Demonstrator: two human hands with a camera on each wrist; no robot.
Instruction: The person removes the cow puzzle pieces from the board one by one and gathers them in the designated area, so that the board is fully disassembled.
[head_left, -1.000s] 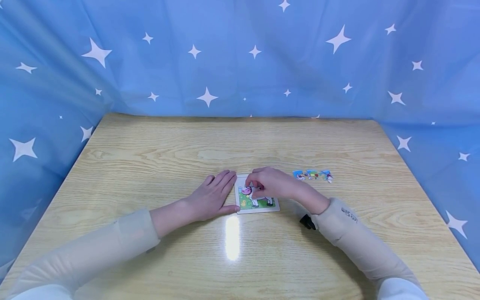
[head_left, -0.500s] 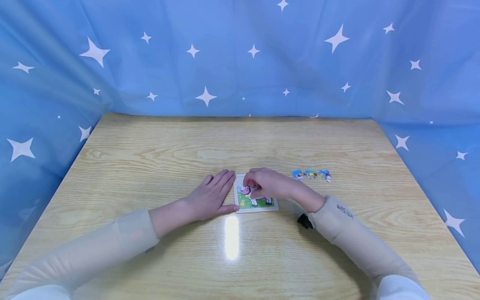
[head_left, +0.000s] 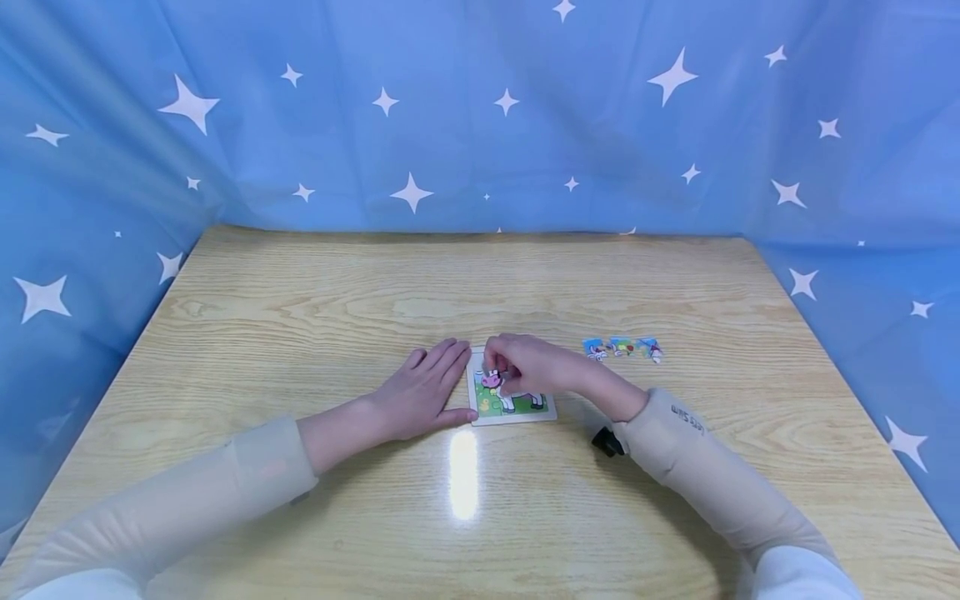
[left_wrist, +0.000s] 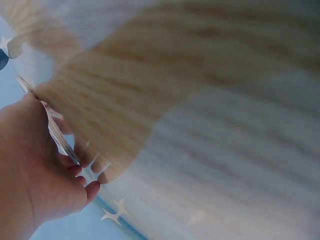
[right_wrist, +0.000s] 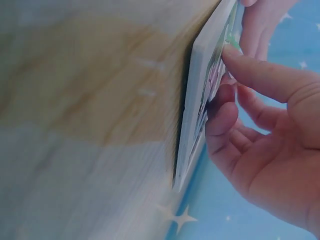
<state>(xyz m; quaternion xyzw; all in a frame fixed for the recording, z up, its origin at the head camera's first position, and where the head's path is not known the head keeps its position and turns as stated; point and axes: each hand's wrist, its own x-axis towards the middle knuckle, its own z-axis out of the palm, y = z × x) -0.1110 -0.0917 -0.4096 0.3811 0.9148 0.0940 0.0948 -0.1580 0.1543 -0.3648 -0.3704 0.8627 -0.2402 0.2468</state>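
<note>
A small cow jigsaw puzzle [head_left: 517, 419] in a white frame lies flat on the table, its upper part covered by my right hand [head_left: 531, 363]. That hand's curled fingers and thumb pinch a puzzle piece [head_left: 491, 379] by the cow's face, down at the puzzle's surface; most of its outline is hidden. In the right wrist view, the thumb [right_wrist: 250, 67] touches the picture. My left hand [head_left: 420, 392] lies with straight fingers along the left edge of the frame, thumb at its lower left corner. Three loose puzzle pieces [head_left: 622, 347] lie in a row to the right.
The wood-grain table [head_left: 337, 292] extends around the puzzle. A blue curtain with white stars [head_left: 450, 150] hangs behind and at the sides. A black wrist camera [head_left: 607, 442] sits beneath the right cuff. Light glares on the table in front of the puzzle.
The right index finger shifts slightly to the left over the puzzle, and more of the cow's face shows. The left hand and the loose pieces stay in place.
</note>
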